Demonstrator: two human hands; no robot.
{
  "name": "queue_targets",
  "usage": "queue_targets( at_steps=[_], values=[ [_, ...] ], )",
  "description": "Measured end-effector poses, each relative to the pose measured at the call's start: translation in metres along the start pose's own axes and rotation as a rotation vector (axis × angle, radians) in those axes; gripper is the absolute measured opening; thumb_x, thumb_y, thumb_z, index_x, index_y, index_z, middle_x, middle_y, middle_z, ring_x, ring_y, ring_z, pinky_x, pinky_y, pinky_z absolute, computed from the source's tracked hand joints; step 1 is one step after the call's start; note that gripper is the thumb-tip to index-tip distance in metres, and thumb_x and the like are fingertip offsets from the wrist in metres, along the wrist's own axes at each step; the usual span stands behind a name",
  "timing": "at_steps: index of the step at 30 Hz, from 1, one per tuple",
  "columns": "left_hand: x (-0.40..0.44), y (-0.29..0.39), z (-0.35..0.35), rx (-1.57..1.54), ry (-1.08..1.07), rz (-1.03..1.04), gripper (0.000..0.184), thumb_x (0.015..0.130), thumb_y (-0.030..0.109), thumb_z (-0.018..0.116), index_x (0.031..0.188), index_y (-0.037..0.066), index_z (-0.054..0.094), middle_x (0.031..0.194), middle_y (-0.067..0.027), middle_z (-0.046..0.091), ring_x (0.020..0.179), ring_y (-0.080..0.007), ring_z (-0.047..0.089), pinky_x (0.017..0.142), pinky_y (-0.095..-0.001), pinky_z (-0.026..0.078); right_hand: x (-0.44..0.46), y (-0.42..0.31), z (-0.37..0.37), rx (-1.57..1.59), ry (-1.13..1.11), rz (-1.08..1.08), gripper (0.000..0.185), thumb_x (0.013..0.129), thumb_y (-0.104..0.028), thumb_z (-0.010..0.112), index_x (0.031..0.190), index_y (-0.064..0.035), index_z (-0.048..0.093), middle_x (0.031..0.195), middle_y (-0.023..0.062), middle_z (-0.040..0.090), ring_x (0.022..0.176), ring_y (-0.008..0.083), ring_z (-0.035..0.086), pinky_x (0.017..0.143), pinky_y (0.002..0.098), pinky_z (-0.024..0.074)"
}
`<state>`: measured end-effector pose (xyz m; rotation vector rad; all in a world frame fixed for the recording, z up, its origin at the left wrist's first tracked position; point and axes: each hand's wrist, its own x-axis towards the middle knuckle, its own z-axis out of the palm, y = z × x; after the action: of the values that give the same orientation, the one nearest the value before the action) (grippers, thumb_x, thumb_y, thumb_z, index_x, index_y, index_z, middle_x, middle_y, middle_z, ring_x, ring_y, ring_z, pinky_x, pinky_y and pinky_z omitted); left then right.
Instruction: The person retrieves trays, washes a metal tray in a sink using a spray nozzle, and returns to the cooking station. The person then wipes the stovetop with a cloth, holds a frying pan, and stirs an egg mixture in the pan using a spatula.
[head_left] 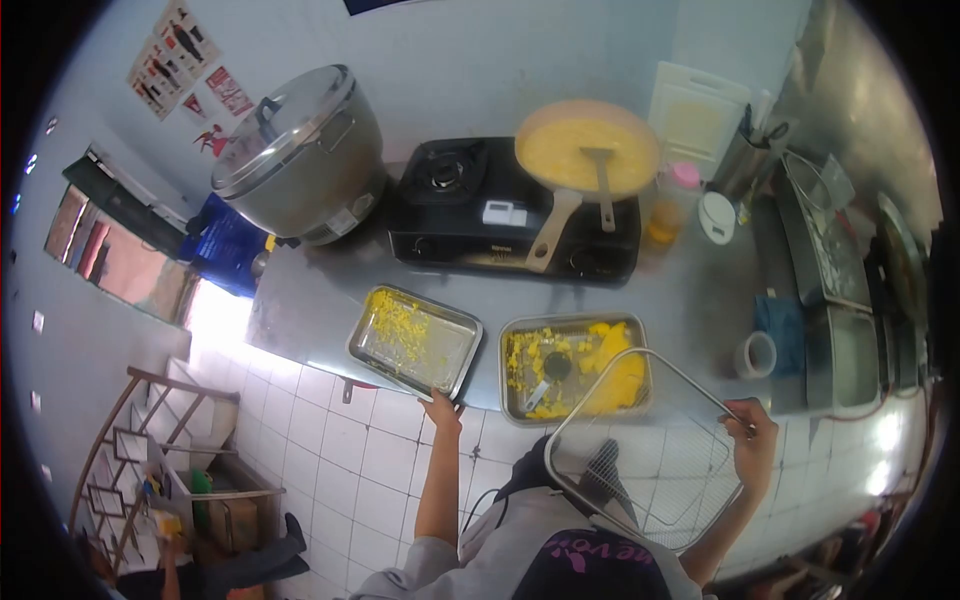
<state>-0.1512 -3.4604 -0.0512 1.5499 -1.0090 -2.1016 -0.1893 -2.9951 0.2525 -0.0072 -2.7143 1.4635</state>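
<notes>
My left hand (442, 408) is closed on the near edge of a metal tray (450, 350) that holds small yellow bits, mostly at its left side. My right hand (752, 440) grips the right rim of a wire mesh basket (665, 470), which is tilted in front of my body. The basket's far rim overlaps a second metal tray (510, 400). In that second tray lie yellow pieces (612, 365), cut small at the left and larger at the right, with a tool (545, 385) that has a dark round part and a light handle.
Behind the trays stands a black gas stove (445, 225) bearing a pan (545, 240) of yellow food with a spatula (604, 190). A large pot (320, 190) is at the back left. A cup (755, 355) sits at the right. Another person's legs (255, 570) show at the lower left.
</notes>
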Motion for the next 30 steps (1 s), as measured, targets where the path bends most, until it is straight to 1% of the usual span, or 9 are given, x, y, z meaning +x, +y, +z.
queue_targets(
  at_steps=[5,14,15,16,17,18,19,24,30],
  values=[
    [-0.018,-0.01,-0.022,-0.148,-0.067,0.225,0.047,0.095,0.028,0.042,0.134,0.004,0.029,0.129,-0.0175,0.039,0.108,-0.0321,0.05,0.071,-0.0433,0.059,-0.092,-0.006,-0.005,-0.034,0.171,0.129,0.024,0.074,0.011,0.052,0.095,0.0018,0.059,0.077,0.0114,0.065,0.075,0.0177,0.065,0.067,0.0262,0.0471],
    [-0.034,-0.007,-0.112,0.094,-0.131,0.585,0.074,0.09,0.048,0.049,0.113,-0.021,0.037,0.106,-0.0275,0.051,0.089,-0.0334,0.057,0.068,-0.0427,0.056,-0.348,0.017,-0.021,-0.004,0.604,0.268,0.021,0.076,0.009,0.054,0.094,0.0022,0.06,0.081,0.0091,0.064,0.077,0.015,0.063,0.068,0.025,0.0466],
    [-0.024,-0.009,-0.117,0.18,-0.052,0.577,0.075,0.089,0.049,0.049,0.111,-0.022,0.038,0.103,-0.0291,0.05,0.085,-0.034,0.058,0.067,-0.043,0.056,-0.385,0.019,-0.02,-0.003,0.676,0.267,0.02,0.075,0.01,0.055,0.093,0.0033,0.061,0.081,0.0116,0.065,0.079,0.0172,0.065,0.072,0.0258,0.0487],
    [0.014,-0.015,-0.137,0.906,0.032,0.973,0.074,0.09,0.048,0.048,0.106,-0.024,0.038,0.1,-0.0305,0.05,0.081,-0.0334,0.058,0.064,-0.0428,0.057,-0.425,0.024,-0.02,-0.016,0.756,0.329,0.02,0.075,0.01,0.055,0.093,0.0033,0.061,0.081,0.0116,0.065,0.079,0.0172,0.065,0.072,0.0258,0.0487],
    [-0.059,-0.004,-0.12,0.323,-0.177,0.595,0.073,0.091,0.046,0.048,0.103,-0.025,0.038,0.099,-0.0315,0.05,0.078,-0.0327,0.058,0.061,-0.0411,0.058,-0.468,0.029,-0.017,-0.035,0.801,0.372,0.019,0.075,0.01,0.056,0.092,0.003,0.061,0.082,0.0117,0.065,0.079,0.0168,0.065,0.073,0.0258,0.0489],
    [-0.11,-0.006,-0.12,0.211,-0.346,0.654,0.073,0.092,0.045,0.046,0.104,-0.027,0.036,0.101,-0.0334,0.05,0.078,-0.0329,0.059,0.06,-0.0391,0.059,-0.513,0.03,-0.015,-0.055,0.846,0.418,0.018,0.075,0.009,0.057,0.092,0.0027,0.061,0.083,0.0118,0.066,0.079,0.0164,0.065,0.074,0.0257,0.0491],
    [-0.127,-0.009,-0.128,0.418,-0.354,0.607,0.073,0.093,0.044,0.042,0.108,-0.027,0.036,0.106,-0.0352,0.049,0.082,-0.0356,0.059,0.064,-0.0383,0.06,-0.555,0.022,-0.012,-0.057,0.929,0.484,0.019,0.076,0.007,0.058,0.093,0.002,0.061,0.084,0.0113,0.066,0.079,0.0164,0.065,0.072,0.0263,0.0491],
    [-0.241,-0.105,-0.188,0.346,-0.713,0.675,0.075,0.093,0.046,0.041,0.111,-0.027,0.039,0.11,-0.035,0.049,0.09,-0.0398,0.059,0.071,-0.0411,0.058,-0.77,-0.008,0.005,-0.092,1.351,0.622,0.019,0.075,0.004,0.059,0.093,-0.0008,0.062,0.082,0.01,0.067,0.075,0.0153,0.064,0.067,0.0265,0.0473],
    [-0.399,-0.242,-0.29,0.723,-1.063,0.426,0.078,0.09,0.051,0.045,0.114,-0.022,0.038,0.114,-0.0323,0.048,0.099,-0.0346,0.056,0.08,-0.038,0.052,-0.926,-0.033,0.025,-0.152,1.73,0.944,0.019,0.074,0.002,0.062,0.091,-0.0044,0.062,0.075,0.0075,0.066,0.066,0.0122,0.06,0.058,0.0257,0.0427]
  ],
)
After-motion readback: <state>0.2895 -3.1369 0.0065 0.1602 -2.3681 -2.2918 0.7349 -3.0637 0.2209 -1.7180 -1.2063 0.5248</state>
